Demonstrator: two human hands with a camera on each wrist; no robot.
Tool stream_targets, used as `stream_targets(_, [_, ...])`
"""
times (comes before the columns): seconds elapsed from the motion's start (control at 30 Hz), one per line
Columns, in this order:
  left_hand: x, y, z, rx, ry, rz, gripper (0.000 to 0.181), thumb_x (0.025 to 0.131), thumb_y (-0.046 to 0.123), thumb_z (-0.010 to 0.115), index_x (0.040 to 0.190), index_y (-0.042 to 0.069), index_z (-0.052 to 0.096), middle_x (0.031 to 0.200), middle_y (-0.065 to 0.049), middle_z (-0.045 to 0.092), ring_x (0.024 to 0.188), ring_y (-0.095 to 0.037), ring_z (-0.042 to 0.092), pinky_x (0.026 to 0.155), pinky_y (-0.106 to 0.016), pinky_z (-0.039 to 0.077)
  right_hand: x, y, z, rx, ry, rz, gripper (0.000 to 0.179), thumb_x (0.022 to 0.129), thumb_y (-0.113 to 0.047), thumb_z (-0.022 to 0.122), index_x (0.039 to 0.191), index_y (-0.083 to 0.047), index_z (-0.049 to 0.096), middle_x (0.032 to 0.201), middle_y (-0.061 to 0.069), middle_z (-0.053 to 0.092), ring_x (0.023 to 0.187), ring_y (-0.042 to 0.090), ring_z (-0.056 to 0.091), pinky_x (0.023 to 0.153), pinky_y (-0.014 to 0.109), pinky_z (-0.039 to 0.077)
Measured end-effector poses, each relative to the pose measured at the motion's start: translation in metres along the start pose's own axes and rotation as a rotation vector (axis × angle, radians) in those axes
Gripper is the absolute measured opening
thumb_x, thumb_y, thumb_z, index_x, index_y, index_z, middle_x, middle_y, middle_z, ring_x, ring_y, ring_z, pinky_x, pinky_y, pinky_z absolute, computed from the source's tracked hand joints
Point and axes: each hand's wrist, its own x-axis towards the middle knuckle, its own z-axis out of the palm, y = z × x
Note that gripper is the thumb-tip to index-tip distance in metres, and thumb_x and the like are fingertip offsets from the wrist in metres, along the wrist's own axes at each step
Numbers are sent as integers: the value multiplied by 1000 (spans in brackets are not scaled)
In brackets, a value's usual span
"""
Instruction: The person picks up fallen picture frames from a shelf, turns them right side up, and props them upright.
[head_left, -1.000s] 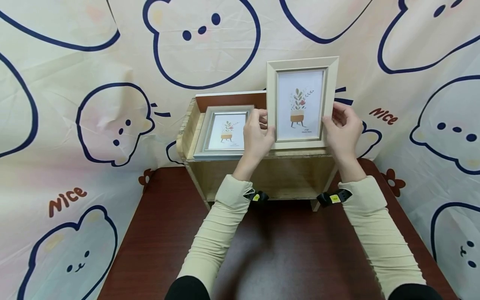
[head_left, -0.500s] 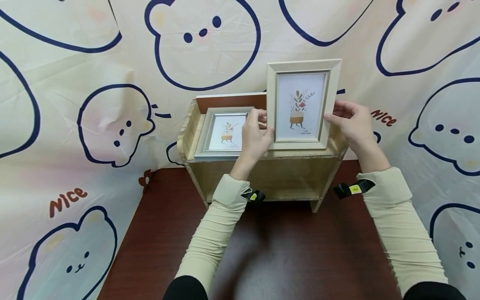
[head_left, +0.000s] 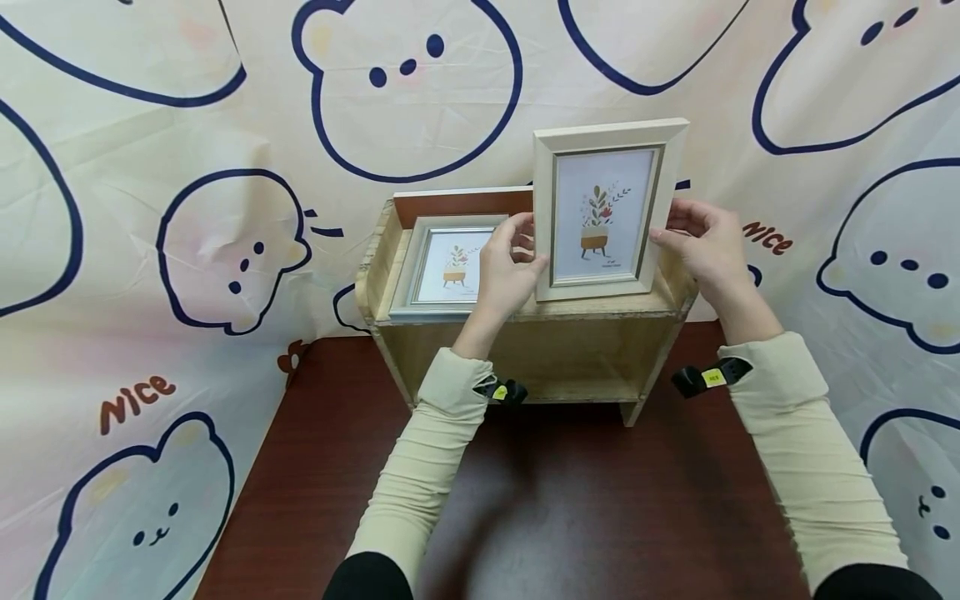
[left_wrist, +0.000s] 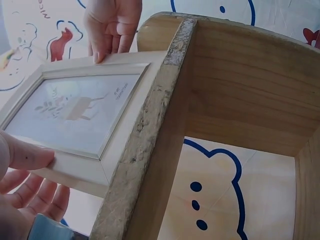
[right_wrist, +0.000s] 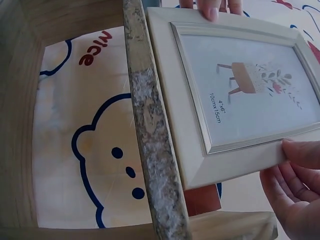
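A cream picture frame with a potted-plant print stands upright on the right part of the top of a small wooden shelf. My left hand pinches its left edge, the thumb in front and the fingers curled behind. At the opposite edge my right hand holds the frame the same way; the right wrist view shows that thumb on the border. The frame's lower edge is close against the shelf's front board. A second picture frame lies on the left part of the shelf top, partly hidden by my left hand.
The shelf's raised left side and brown back panel bound the top. Below is an open compartment. The shelf stands on a dark red table, before a cloth backdrop printed with bears.
My right hand has shifted to the right along with its forearm and now holds the frame farther out at its edge. The upright frame has turned slightly, its right side moving outward.
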Motion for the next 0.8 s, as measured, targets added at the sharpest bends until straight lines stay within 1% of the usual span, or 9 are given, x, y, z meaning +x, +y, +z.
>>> stream_targets(0.13, [-2,1,-1,-13,-1,-2,49,70,-16,65,116,-7,50,102,-17,55,86,-23,55,71,-25,50,3,0,0,-18,-20,-18,43,82,-8,66,122,2,54,93,-6,59,88,7,54,79,19,43])
stream_targets(0.23, [-4,2,0,-17,-2,-8,49,71,-16,65,116,-7,50,102,-17,55,88,-24,55,72,-27,51,4,-1,1,-20,-25,-27,42,82,-7,66,121,3,54,91,-7,59,88,6,54,77,18,43])
stream_targets(0.33, [-6,2,1,-20,3,-7,50,71,-16,66,117,-7,50,103,-19,54,89,-27,55,73,-32,51,6,-3,1,-7,-14,-33,40,82,-6,65,120,4,54,90,-8,58,88,6,53,76,18,42])
stream_targets(0.43, [-7,2,2,-12,14,10,50,70,-16,67,116,-7,50,102,-19,55,88,-27,56,73,-33,51,8,-11,0,30,31,-48,42,83,-10,65,122,1,53,95,-7,56,91,7,51,80,19,42])
stream_targets(0.5, [-8,2,3,2,23,26,49,69,-16,67,115,-7,51,101,-18,55,87,-26,56,72,-30,51,10,-19,0,58,85,-91,44,83,-11,65,124,-3,53,98,-6,55,93,7,50,84,21,41])
stream_targets(0.57, [-8,2,3,14,29,42,48,69,-16,67,114,-6,52,99,-17,56,86,-24,56,70,-28,51,13,-28,-1,65,147,-159,45,82,-12,66,124,-6,53,99,-6,54,93,8,50,86,22,41])
stream_targets(0.63, [-9,2,4,17,35,57,47,69,-16,67,112,-6,52,98,-17,56,85,-23,56,69,-26,51,16,-37,-1,42,208,-242,46,79,-12,68,123,-8,54,97,-6,53,92,8,50,84,21,43])
stream_targets(0.73, [-10,2,4,19,39,76,46,69,-16,66,112,-7,52,97,-17,56,84,-24,57,69,-25,51,20,-48,0,-69,283,-365,44,77,-14,70,119,-7,57,93,-9,51,86,7,51,80,19,46])
stream_targets(0.8, [-10,2,4,22,40,85,45,69,-16,66,111,-7,52,97,-17,56,84,-24,57,69,-25,50,21,-53,2,-155,326,-417,41,76,-16,69,114,-5,59,92,-11,51,82,5,51,76,17,46])
